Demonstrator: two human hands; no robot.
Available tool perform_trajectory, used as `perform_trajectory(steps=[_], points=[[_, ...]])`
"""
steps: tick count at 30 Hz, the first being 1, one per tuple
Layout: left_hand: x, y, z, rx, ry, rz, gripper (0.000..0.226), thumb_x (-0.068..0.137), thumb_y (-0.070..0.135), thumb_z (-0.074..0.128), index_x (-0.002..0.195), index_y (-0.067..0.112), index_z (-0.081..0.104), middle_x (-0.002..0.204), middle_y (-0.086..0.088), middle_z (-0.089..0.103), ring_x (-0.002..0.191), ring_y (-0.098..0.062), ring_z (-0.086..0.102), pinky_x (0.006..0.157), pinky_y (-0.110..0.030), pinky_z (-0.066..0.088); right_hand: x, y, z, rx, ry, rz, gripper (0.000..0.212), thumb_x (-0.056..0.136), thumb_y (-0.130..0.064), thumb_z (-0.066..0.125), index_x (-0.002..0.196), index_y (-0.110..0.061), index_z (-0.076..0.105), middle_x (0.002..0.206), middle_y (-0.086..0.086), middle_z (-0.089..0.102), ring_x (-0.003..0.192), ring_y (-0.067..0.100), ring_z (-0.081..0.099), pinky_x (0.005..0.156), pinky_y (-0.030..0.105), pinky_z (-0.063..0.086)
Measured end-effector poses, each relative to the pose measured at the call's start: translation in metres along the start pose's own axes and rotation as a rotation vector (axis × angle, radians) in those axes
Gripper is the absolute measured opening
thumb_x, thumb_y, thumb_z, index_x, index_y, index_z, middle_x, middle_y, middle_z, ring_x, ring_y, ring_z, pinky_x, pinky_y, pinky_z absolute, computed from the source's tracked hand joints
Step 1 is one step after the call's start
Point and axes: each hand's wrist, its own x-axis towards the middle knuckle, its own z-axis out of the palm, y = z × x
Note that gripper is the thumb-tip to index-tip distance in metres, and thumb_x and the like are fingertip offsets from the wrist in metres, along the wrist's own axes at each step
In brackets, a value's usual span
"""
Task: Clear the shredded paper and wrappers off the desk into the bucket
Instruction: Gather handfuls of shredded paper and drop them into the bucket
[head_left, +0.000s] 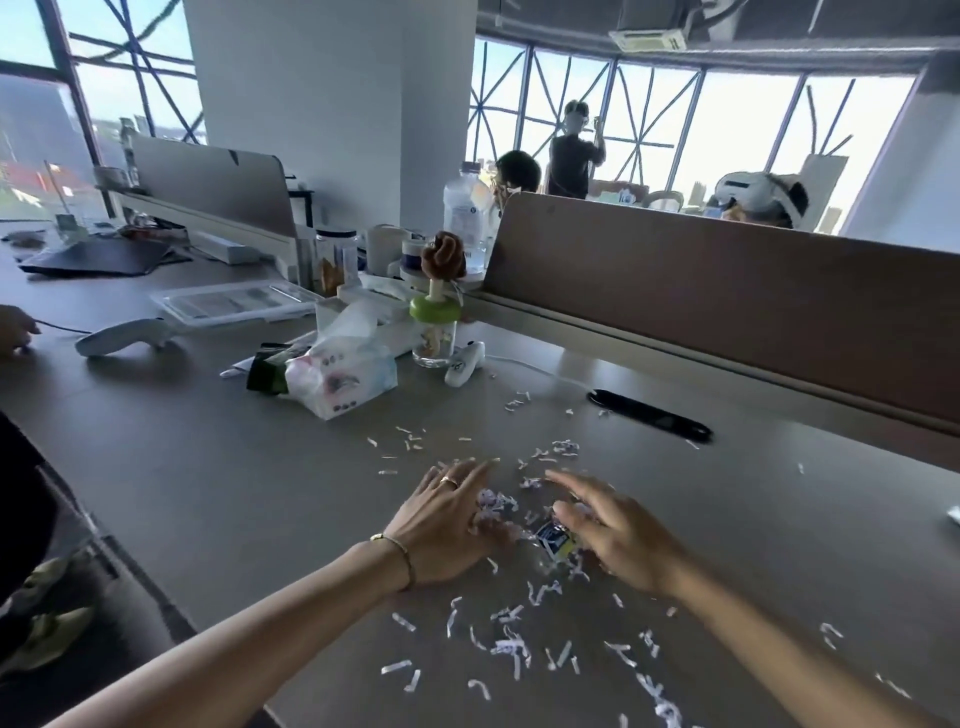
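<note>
While shredded paper (498, 506) litters the desk (234, 493), left hand (447, 525) and right hand (613, 535) lie either side of a wrapper (555, 540), fingers spread, gripping nothing.

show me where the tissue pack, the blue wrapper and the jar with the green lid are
tissue pack (340, 378): head view, on its printed plastic side.
blue wrapper (555, 536): head view, on its dark blue face between the hands.
jar with the green lid (434, 312): head view, on the green lid.

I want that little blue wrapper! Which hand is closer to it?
The right hand is closer; its thumb lies right beside the blue wrapper. The left hand lies a little farther off, across the shredded paper.
</note>
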Motion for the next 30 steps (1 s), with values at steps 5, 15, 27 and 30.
perform_trajectory(steps=[5, 15, 27, 30], points=[[0.018, -0.001, 0.014, 0.013, 0.162, 0.112, 0.039, 0.082, 0.048, 0.059, 0.118, 0.035, 0.063, 0.120, 0.004, 0.057, 0.118, -0.023, 0.050, 0.101, -0.035, 0.045, -0.019, 0.016, 0.002, -0.173, 0.004, 0.013, 0.067, 0.098, -0.066, 0.037, 0.158, -0.048, 0.014, 0.169, -0.014, 0.002, 0.154, 0.004, -0.001, 0.119, 0.030, -0.002], [0.017, 0.007, 0.014, 0.277, 0.206, 0.169, 0.048, 0.098, 0.051, 0.032, 0.081, 0.015, 0.060, 0.089, -0.005, 0.071, 0.088, -0.032, 0.065, 0.069, -0.037, 0.049, 0.015, 0.011, 0.030, -0.445, 0.151, -0.051, 0.064, 0.095, -0.066, 0.034, 0.151, -0.035, 0.036, 0.155, 0.002, 0.038, 0.142, 0.023, 0.036, 0.116, 0.040, 0.032], [0.037, 0.028, 0.009, 0.126, 0.205, -0.040, 0.050, 0.101, 0.046, 0.042, 0.083, 0.005, 0.065, 0.089, -0.018, 0.070, 0.088, -0.043, 0.064, 0.068, -0.037, 0.046, 0.004, 0.009, 0.028, -0.478, 0.326, -0.168, 0.038, 0.103, -0.042, 0.044, 0.077, -0.018, 0.057, 0.073, 0.014, 0.068, 0.066, 0.036, 0.064, 0.059, 0.039, 0.043], [0.047, 0.036, 0.007, 0.011, 0.215, -0.085, 0.054, 0.100, 0.047, 0.042, 0.076, 0.003, 0.060, 0.085, -0.021, 0.069, 0.085, -0.046, 0.062, 0.067, -0.038, 0.046, 0.009, 0.013, 0.024, -0.304, 0.319, -0.071, 0.040, 0.100, -0.038, 0.048, 0.064, -0.021, 0.048, 0.059, 0.009, 0.059, 0.059, 0.033, 0.058, 0.058, 0.038, 0.040]])
